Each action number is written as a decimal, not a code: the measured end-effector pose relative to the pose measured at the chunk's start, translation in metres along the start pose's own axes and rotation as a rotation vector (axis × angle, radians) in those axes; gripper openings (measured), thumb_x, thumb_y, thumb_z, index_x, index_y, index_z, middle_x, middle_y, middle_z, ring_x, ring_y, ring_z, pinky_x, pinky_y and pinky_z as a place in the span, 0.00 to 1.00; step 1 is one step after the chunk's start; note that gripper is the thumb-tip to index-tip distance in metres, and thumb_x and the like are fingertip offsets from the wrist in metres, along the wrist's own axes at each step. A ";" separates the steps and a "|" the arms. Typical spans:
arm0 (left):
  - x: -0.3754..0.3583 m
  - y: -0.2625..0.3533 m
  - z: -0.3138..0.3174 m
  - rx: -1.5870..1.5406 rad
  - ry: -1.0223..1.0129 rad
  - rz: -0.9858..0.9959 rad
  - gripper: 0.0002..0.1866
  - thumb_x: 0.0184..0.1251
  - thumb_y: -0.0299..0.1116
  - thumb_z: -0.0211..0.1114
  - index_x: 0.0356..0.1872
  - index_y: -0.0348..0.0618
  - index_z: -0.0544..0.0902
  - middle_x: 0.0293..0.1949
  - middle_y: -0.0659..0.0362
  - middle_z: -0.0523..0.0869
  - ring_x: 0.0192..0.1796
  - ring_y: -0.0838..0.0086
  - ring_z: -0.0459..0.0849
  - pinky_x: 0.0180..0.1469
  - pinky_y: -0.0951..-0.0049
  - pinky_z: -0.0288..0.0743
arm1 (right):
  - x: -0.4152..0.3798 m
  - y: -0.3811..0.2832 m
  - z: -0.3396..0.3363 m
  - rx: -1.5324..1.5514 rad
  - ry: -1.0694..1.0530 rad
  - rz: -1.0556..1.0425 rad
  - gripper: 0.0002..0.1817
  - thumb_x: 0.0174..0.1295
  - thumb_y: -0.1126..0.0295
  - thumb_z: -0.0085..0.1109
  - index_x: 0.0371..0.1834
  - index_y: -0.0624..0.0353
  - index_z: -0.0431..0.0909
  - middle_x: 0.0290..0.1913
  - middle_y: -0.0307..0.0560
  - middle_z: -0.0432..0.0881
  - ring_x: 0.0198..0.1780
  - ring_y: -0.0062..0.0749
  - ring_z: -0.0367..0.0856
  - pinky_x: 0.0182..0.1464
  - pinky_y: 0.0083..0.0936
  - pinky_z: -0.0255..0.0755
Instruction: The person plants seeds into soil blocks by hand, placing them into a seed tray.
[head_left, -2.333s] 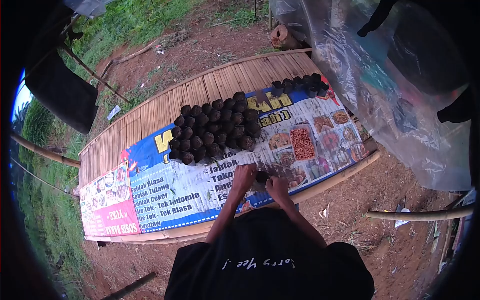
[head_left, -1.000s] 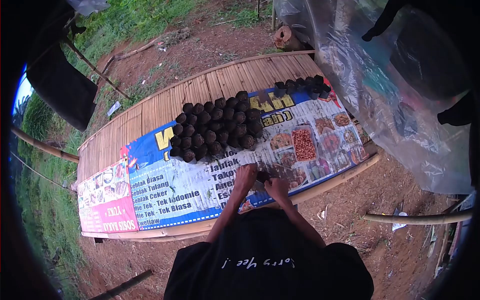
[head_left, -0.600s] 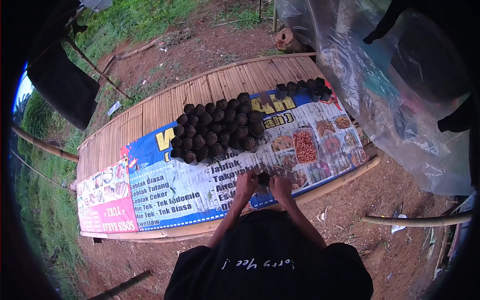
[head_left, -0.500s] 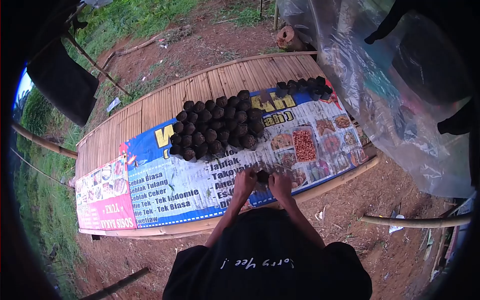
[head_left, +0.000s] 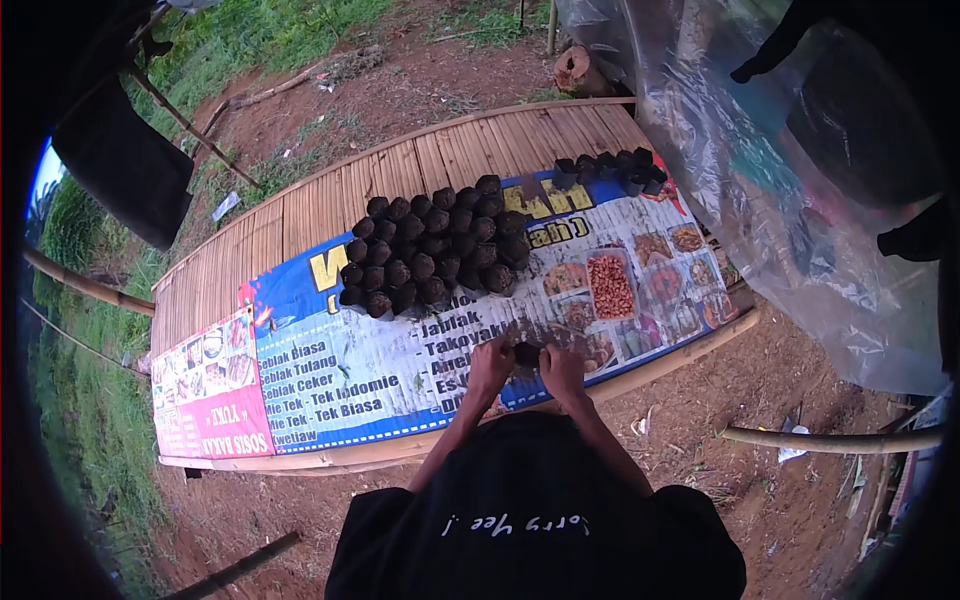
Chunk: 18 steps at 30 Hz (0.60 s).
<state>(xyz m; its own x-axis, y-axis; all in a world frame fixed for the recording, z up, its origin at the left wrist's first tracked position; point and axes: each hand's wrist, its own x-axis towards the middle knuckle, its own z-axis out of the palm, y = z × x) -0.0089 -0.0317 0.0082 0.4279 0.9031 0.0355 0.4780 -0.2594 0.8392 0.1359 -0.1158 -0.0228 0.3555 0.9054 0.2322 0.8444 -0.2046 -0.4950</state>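
Note:
Between my two hands, over the near edge of the printed banner, is a small black planting bag [head_left: 527, 354]. My left hand [head_left: 493, 362] grips its left side with bent fingers. On the opposite side, my right hand [head_left: 560, 366] pinches the bag's rim. Farther out on the banner [head_left: 340, 385] stands a close-packed group of black planting bags filled with dark soil [head_left: 435, 245]. A clear tray of reddish-brown seeds or nuts [head_left: 611, 286] lies beyond my right hand. Several more black bags [head_left: 605, 170] stand at the far right corner.
The banner covers most of a bamboo-slat table [head_left: 400, 165] with a bamboo pole along its near edge. Clear plastic sheeting [head_left: 720, 200] hangs at the right. A bamboo pole [head_left: 835, 440] juts in at lower right, and a dark cloth [head_left: 125, 160] hangs at upper left.
Both hands stay in nearly the same place around the small bag, whose opening looks slightly changed in shape. The view has shifted very slightly.

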 end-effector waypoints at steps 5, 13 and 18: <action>0.001 -0.007 0.002 0.024 -0.005 0.011 0.06 0.54 0.28 0.62 0.30 0.37 0.82 0.25 0.45 0.83 0.32 0.49 0.83 0.35 0.56 0.76 | -0.002 -0.001 -0.004 0.009 -0.082 0.113 0.17 0.65 0.58 0.50 0.25 0.60 0.77 0.23 0.60 0.78 0.34 0.62 0.76 0.39 0.53 0.68; 0.020 -0.010 0.005 0.162 -0.025 0.186 0.08 0.53 0.31 0.66 0.29 0.37 0.83 0.24 0.46 0.83 0.31 0.49 0.83 0.36 0.55 0.76 | -0.010 -0.005 -0.003 0.017 -0.142 0.225 0.21 0.61 0.54 0.53 0.21 0.60 0.78 0.20 0.58 0.79 0.28 0.56 0.80 0.34 0.50 0.71; 0.024 -0.002 0.001 0.204 -0.071 0.175 0.04 0.51 0.27 0.62 0.25 0.37 0.82 0.23 0.44 0.82 0.29 0.48 0.82 0.35 0.55 0.76 | -0.004 -0.013 -0.009 -0.028 -0.100 0.166 0.17 0.59 0.60 0.53 0.20 0.61 0.78 0.20 0.58 0.79 0.27 0.56 0.80 0.34 0.49 0.72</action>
<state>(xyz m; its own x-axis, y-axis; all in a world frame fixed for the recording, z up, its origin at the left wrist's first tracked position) 0.0007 -0.0098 0.0069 0.5663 0.8145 0.1261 0.5336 -0.4789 0.6971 0.1272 -0.1203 -0.0098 0.4503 0.8906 0.0638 0.7888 -0.3634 -0.4957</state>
